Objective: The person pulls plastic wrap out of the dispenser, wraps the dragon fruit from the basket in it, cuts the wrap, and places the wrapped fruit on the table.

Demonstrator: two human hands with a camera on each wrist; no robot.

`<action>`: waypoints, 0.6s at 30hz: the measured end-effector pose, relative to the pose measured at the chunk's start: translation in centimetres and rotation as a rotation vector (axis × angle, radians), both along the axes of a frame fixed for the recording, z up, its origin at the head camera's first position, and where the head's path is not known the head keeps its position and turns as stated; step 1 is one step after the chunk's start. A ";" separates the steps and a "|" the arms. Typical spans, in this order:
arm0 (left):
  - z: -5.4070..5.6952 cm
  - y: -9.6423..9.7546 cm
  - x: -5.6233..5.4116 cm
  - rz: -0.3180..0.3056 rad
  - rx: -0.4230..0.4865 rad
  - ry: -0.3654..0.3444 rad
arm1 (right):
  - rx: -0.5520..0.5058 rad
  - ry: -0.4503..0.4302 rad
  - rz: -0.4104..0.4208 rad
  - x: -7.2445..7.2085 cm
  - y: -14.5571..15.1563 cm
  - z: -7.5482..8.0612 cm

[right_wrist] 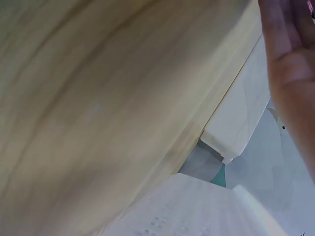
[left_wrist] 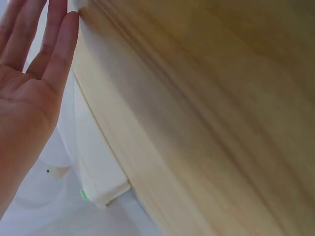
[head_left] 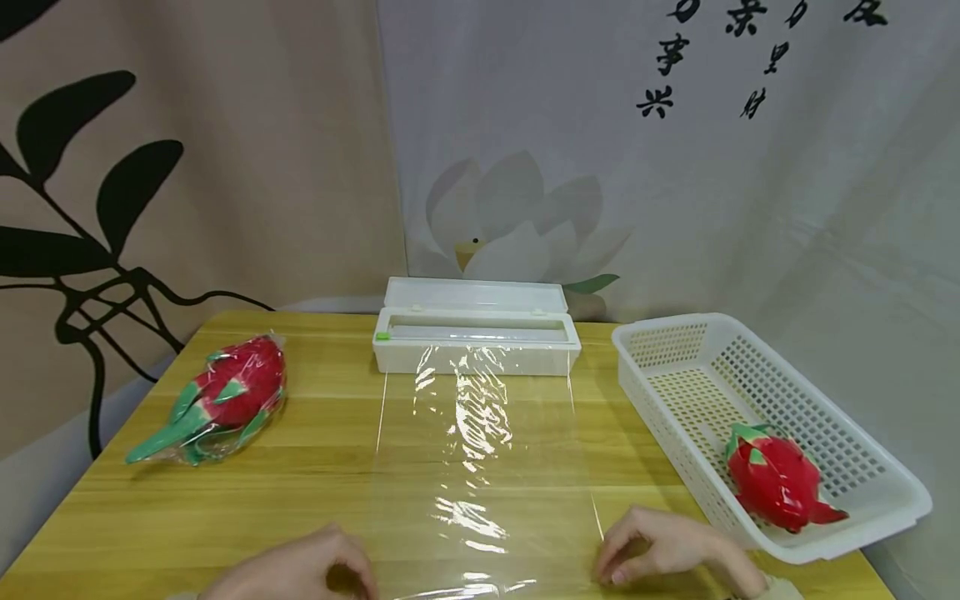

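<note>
A sheet of clear cling film (head_left: 480, 467) stretches over the table from a white cling film dispenser (head_left: 476, 354) with its lid raised. My left hand (head_left: 300, 568) pinches the film's near left edge between thumb and fingers. At the near right edge my right hand (head_left: 663, 546) pinches it the same way. In the left wrist view the left hand (left_wrist: 32, 83) shows its palm, its fingertips reaching the top border. The right hand (right_wrist: 293, 69) is partly cut off at the upper right of the right wrist view.
At the left lies a red and green toy dragon fruit (head_left: 236, 392) wrapped in clear film. A white perforated basket (head_left: 675, 433) at the right holds another dragon fruit (head_left: 776, 483), beside the right forearm. Behind the wooden table (head_left: 315, 492) hangs a printed curtain (head_left: 300, 150).
</note>
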State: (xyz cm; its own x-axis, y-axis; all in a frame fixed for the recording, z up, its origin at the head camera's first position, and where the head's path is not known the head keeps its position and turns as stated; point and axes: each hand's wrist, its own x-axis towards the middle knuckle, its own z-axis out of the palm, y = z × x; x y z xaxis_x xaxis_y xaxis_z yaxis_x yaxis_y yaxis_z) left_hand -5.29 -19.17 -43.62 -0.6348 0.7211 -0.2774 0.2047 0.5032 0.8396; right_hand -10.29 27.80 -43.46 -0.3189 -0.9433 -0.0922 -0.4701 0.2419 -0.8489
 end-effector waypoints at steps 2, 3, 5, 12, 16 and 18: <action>0.0 0.1 -0.2 0.005 -0.019 -0.010 | 0.004 -0.031 -0.006 0.0 0.2 0.1; -0.1 0.1 -0.2 -0.005 -0.017 -0.002 | 0.002 -0.049 -0.008 0.1 0.3 0.1; -0.2 0.3 -0.5 -0.028 0.001 0.002 | -0.008 -0.074 0.000 0.1 0.5 0.2; -1.0 1.6 -0.4 -0.156 0.055 0.198 | -0.034 -0.053 0.099 0.0 0.5 0.0; -1.4 1.9 -0.2 -0.201 -0.035 0.564 | -0.036 -0.027 0.127 0.0 0.5 -0.1; -1.6 1.9 -0.1 -0.188 -0.118 0.741 | -0.029 -0.045 0.117 0.0 0.5 -0.1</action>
